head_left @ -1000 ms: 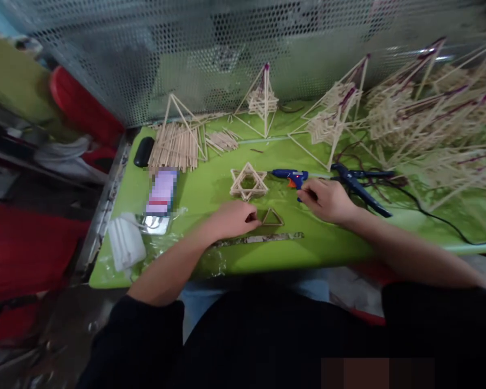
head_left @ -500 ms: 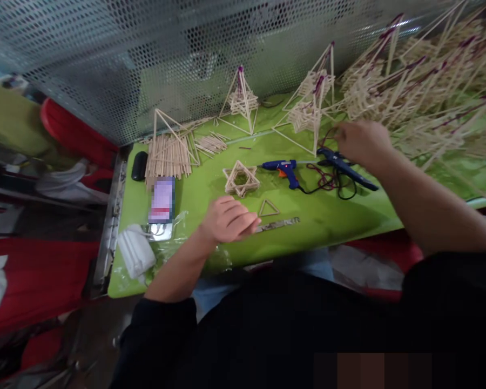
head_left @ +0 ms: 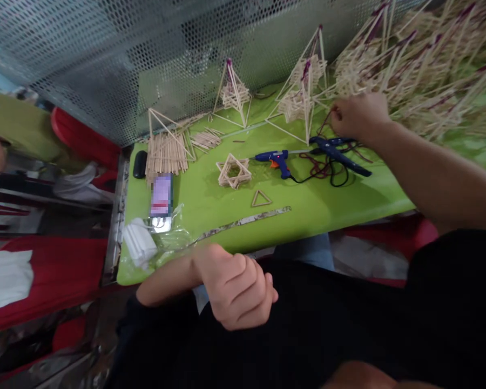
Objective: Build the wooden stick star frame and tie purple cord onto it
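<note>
My left hand (head_left: 241, 289) is curled into a fist before my dark shirt, off the table's near edge; the inside of its fingers is hidden. Out to the right, my right hand (head_left: 360, 116) pinches a thin dark red cord (head_left: 321, 129) just above the blue pliers-like tool (head_left: 340, 156). A blue glue gun (head_left: 273, 158) with an orange trigger lies left of that tool. By its nozzle sits a six-pointed star (head_left: 234, 172) of stacked sticks. Nearer me are a small stick triangle (head_left: 261, 199) and a flat, ruler-like strip (head_left: 245, 221).
On the green table (head_left: 308, 210) are piled sticks (head_left: 167, 152), a phone (head_left: 162, 194), a black case (head_left: 140, 164) and a white bundle (head_left: 139, 243). Stick pyramids (head_left: 235, 92) stand along the perforated metal panel (head_left: 178, 65). Many more frames (head_left: 425, 81) crowd the right.
My left hand has drawn back from the strip to in front of my body, still curled. My right hand stays by the cord, slightly raised. The view has shifted a little.
</note>
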Available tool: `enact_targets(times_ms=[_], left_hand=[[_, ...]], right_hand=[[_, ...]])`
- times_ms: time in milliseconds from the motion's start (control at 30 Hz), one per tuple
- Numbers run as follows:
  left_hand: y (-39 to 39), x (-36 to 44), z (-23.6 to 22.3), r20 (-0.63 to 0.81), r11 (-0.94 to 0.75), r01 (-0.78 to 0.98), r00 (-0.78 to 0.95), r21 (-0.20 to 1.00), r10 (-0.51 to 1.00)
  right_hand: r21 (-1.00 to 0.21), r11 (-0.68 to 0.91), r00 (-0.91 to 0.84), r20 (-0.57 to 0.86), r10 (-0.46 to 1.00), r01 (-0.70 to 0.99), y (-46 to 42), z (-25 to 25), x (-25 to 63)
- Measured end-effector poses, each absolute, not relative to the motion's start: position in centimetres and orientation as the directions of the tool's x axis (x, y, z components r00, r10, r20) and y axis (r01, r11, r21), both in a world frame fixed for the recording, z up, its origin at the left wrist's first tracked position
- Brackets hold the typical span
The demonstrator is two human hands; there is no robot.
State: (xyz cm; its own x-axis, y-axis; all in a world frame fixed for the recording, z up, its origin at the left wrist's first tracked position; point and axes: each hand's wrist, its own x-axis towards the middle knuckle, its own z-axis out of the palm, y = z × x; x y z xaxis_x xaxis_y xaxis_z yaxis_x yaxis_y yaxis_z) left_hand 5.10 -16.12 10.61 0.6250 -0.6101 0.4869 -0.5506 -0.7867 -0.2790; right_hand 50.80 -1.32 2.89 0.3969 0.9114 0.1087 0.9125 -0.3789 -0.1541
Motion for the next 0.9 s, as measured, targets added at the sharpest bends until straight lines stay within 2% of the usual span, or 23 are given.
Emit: enact_targets(times_ms=[67, 100, 133, 200, 233, 300, 333, 400, 433, 467, 500, 533, 567, 600, 667, 700, 767, 833, 900], left_hand=[[-16.9, 5.3, 11.3, 0.460, -0.780, -0.603, 0.653, -0.167, -0.602], [-17.5, 5.3, 11.7, 0.441, -0.814, -0.577, 0.716, -0.061, -0.541], [-18.2, 5.2, 11.9, 0.412, -0.862, -0.499, 0.807, 0.090, -0.424], [-19.8, 5.2, 12.1, 0.267, -0.888, -0.157, 0.963, 0.433, -0.040], [-20.7, 5.2, 11.9, 0.165, -0.821, 0.044, 0.972, 0.569, 0.167], [-22.4, 5.5, 11.4, -0.048, -0.577, 0.343, 0.885, 0.741, 0.464], [-23.1, 5.7, 11.1, -0.139, -0.425, 0.421, 0.822, 0.802, 0.552], [-24.0, 6.1, 10.6, -0.303, -0.085, 0.464, 0.695, 0.881, 0.652], [-24.3, 6.2, 10.4, -0.383, 0.092, 0.442, 0.634, 0.892, 0.672], [-24.4, 6.3, 10.3, -0.467, 0.267, 0.399, 0.579, 0.877, 0.669], [-24.4, 6.5, 10.2, -0.553, 0.431, 0.347, 0.538, 0.833, 0.637], [-24.3, 6.6, 10.2, -0.636, 0.578, 0.297, 0.522, 0.760, 0.569], [-24.2, 6.8, 10.2, -0.705, 0.704, 0.263, 0.539, 0.660, 0.460], [-24.0, 7.1, 10.2, -0.747, 0.800, 0.257, 0.583, 0.542, 0.319], [-23.6, 7.7, 10.1, -0.714, 0.893, 0.305, 0.700, 0.331, 0.026], [-23.5, 7.9, 10.1, -0.658, 0.902, 0.324, 0.751, 0.285, -0.062], [-23.5, 8.2, 9.8, -0.524, 0.883, 0.322, 0.845, 0.341, -0.106], [-23.6, 7.7, 9.5, -0.428, 0.812, 0.292, 0.902, 0.506, -0.058], [-24.0, 6.2, 8.9, -0.465, 0.739, 0.296, 0.885, 0.605, 0.025]], right_hand=[[-0.127, -0.394, 0.408, 0.119, 0.905, 0.910, -2.3, 2.9, 51.0], [-0.114, -0.404, 0.417, 0.137, 0.898, 0.907, -2.8, 2.8, 51.1], [-0.103, -0.417, 0.428, 0.135, 0.894, 0.903, -3.1, 2.7, 51.3], [-0.098, -0.447, 0.457, 0.196, 0.868, 0.889, -3.8, 2.2, 51.6], [-0.113, -0.460, 0.473, 0.172, 0.864, 0.881, -4.3, 1.9, 51.6], [-0.175, -0.435, 0.467, 0.256, 0.846, 0.883, -5.6, 1.3, 50.9], [-0.222, -0.375, 0.433, 0.351, 0.830, 0.900, -6.7, 1.1, 49.9], [-0.408, -0.104, 0.316, 0.494, 0.810, 0.907, -9.8, 0.7, 46.2], [-0.513, 0.047, 0.279, 0.539, 0.795, 0.857, -11.7, 0.5, 43.5], [-0.632, 0.202, 0.213, 0.517, 0.829, 0.748, -13.7, 0.4, 40.2], [-0.753, 0.327, 0.085, 0.451, 0.889, 0.570, -15.7, 0.1, 36.6], [-0.853, 0.351, -0.148, 0.318, 0.936, 0.385, -17.5, -0.2, 32.6], [-0.928, 0.278, -0.383, 0.170, 0.908, 0.247, -19.0, -0.7, 28.5], [-0.972, 0.172, -0.533, 0.061, 0.844, 0.162, -20.1, -1.4, 24.6], [-0.994, 0.070, -0.630, 0.000, 0.777, 0.087, -21.4, -3.0, 17.8], [-0.992, 0.070, -0.614, -0.010, 0.789, 0.107, -21.6, -3.8, 15.3], [-0.979, 0.120, -0.556, 0.008, 0.831, 0.167, -21.5, -5.1, 12.3], [-0.966, 0.155, -0.491, 0.034, 0.870, 0.209, -21.0, -5.7, 11.6], [-0.956, 0.171, -0.408, 0.061, 0.911, 0.240, -20.4, -5.8, 12.1]])
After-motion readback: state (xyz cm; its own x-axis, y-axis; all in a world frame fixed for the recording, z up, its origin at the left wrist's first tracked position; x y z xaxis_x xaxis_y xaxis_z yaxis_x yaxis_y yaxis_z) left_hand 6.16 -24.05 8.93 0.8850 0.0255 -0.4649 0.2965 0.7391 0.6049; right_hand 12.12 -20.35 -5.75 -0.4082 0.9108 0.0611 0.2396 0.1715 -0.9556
